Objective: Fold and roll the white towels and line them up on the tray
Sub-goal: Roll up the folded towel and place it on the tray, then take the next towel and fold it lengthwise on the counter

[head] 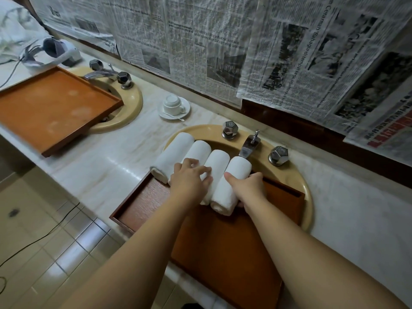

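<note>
**Four rolled towels under your hands**

Four white rolls lie side by side across the far end of the wooden tray (223, 253). Your right hand (248, 189) grasps the rightmost roll (231, 181), thumb on top and fingers curled round its right side. Your left hand (190, 181) lies spread over the next two rolls (215, 166), fingers relaxed and gripping nothing. Further left of that hand sits the fourth roll (172, 155), its spiral end facing you and overhanging the tray's left rim. Just beyond your fingertips stands a chrome faucet (249, 146) on the beige sink (296, 175) that the tray spans. Well away to your left, an upturned cup on a saucer (174, 107), then a second tray (53, 110) over another sink. Newspaper sheets (200, 41) cover the wall ahead.
</note>
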Demonstrator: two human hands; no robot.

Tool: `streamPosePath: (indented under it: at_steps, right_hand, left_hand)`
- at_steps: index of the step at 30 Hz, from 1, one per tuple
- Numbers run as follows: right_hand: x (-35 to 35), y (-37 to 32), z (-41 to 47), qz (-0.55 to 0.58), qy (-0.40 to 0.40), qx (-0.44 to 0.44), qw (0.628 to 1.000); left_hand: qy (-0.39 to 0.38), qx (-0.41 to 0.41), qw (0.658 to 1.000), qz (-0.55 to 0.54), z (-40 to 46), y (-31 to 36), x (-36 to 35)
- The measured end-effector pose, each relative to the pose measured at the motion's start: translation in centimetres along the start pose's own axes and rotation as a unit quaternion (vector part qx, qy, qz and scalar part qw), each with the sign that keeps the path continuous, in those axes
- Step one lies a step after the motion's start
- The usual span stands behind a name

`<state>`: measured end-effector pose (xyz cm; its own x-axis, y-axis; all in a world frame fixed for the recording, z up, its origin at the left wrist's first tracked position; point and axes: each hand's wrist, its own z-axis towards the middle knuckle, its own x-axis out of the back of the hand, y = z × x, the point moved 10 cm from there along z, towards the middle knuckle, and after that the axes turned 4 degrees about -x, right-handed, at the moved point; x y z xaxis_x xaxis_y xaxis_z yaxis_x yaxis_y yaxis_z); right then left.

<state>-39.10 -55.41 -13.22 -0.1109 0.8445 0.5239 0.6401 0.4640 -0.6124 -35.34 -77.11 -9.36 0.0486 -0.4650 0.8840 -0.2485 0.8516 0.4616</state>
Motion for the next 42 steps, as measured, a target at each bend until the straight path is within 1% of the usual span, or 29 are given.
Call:
streamPosePath:
  at_steps: [3,7,9,12,14,16,18,21,22,24,28,31,33,38,42]
  right_hand:
    - [-0.1,0.2,0.1,0.032,-0.039,0.005,0.999]
    - [0.0,-0.2,-0.3,0.035,-0.052,0.028,0.998]
    - [-0.2,-0.2,-0.4,0.026,-0.061,0.029,0.997]
    - [-0.3,0.2,-0.8,0.043,-0.082,0.024,0.995]
    - [0.2,0.6,-1.1,0.06,-0.079,0.028,0.995]
    - [1.3,1.1,-1.5,0.051,-0.064,0.05,0.995]
    - [3.1,1.9,-2.0,0.022,-0.042,0.087,0.995]
    - [7.3,4.9,-2.6,0.022,-0.012,0.113,0.993]
    - [9.2,6.2,-2.7,0.029,0.002,0.113,0.993]
    - [13.2,9.1,-2.8,0.033,0.039,0.112,0.992]
    - [22.7,15.1,-3.3,0.055,0.131,0.093,0.985]
    - [31.0,20.0,-4.6,0.073,0.185,0.082,0.977]
    - [36.6,23.2,-5.8,0.069,0.222,0.071,0.97]
    - [50.5,33.5,-9.0,0.011,0.324,0.029,0.946]
    - [59.2,41.9,-12.0,-0.069,0.397,-0.022,0.915]
  left_hand:
    - [-0.004,0.001,1.0,0.003,0.0,0.0,-0.1]
    - [-0.008,0.006,1.0,0.005,0.1,0.1,-0.1]
    - [-0.009,0.008,1.0,0.002,0.1,0.1,0.0]
    - [-0.013,0.003,1.0,-0.004,0.0,0.2,0.1]
    - [-0.021,-0.005,1.0,0.002,0.1,0.3,0.3]
    - [-0.021,-0.008,1.0,0.002,-0.1,0.6,0.7]
    - [0.002,0.003,1.0,-0.022,-0.8,0.9,1.4]
    - [0.072,-0.007,0.996,-0.047,-3.2,3.3,2.5]
    - [0.089,-0.027,0.994,-0.055,-4.1,4.9,2.5]
    - [0.088,-0.08,0.989,-0.083,-5.7,8.6,1.2]
    - [-0.008,-0.186,0.977,-0.105,-8.5,18.1,-5.2]
    - [-0.042,-0.28,0.952,-0.115,-11.9,27.5,-9.7]
    - [-0.078,-0.315,0.936,-0.139,-14.8,33.6,-12.6]
    - [-0.155,-0.397,0.889,-0.167,-22.9,47.6,-19.3]
    - [-0.216,-0.449,0.852,-0.159,-29.5,57.2,-24.5]
